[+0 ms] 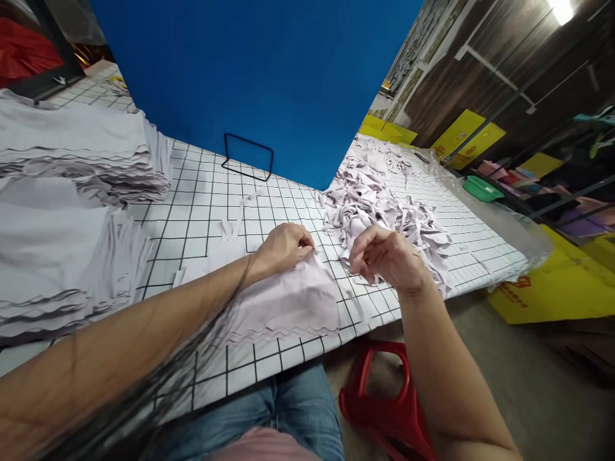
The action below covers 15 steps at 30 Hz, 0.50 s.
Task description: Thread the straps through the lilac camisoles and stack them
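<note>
My left hand (283,246) rests on the far edge of a small stack of pale lilac cloth pieces (288,301) on the gridded table, with its fingers curled and pinching the top piece's corner. My right hand (387,259) hovers just to the right, above the near edge of a loose heap of lilac cloth scraps (379,205). Its fingers are curled together in a pinch, and what they hold is too small to make out.
Tall stacks of the same cloth (72,211) fill the table's left side. A black wire stand (248,157) stands before a blue wall. A red plastic stool (384,403) is by my knee. Yellow boxes (557,288) and a green tray (483,189) lie to the right.
</note>
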Each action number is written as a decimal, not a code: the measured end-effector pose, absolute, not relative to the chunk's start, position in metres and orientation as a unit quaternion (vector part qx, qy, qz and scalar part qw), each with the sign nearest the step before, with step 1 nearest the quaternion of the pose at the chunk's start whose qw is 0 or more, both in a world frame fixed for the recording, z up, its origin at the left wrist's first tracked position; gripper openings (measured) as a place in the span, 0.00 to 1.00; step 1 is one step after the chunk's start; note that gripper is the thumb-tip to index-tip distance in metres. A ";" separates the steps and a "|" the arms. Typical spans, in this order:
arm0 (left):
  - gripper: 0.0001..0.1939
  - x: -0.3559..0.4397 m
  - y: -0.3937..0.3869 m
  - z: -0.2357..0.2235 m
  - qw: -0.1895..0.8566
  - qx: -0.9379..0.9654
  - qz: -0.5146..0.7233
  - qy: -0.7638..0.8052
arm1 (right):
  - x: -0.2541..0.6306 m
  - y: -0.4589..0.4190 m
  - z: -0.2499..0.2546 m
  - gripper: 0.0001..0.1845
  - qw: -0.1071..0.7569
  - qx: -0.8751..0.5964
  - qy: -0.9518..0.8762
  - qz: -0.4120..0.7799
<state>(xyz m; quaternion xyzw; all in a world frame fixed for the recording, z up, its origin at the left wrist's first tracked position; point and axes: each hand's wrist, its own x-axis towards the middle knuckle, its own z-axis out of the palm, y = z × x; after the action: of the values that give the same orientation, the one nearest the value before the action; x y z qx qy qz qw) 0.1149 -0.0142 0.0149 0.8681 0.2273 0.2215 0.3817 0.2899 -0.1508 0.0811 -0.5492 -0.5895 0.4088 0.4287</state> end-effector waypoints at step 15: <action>0.08 0.113 -0.017 -0.007 0.141 0.928 0.309 0.151 | 0.259 -0.145 0.011 0.19 0.421 -0.605 -0.458 0.497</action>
<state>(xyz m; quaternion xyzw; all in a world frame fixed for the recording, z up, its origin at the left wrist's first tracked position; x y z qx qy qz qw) 0.1125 -0.0167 -0.0068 0.9284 0.1508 0.3087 0.1414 0.2586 -0.1453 0.0110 -0.6053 -0.4579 0.4969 0.4207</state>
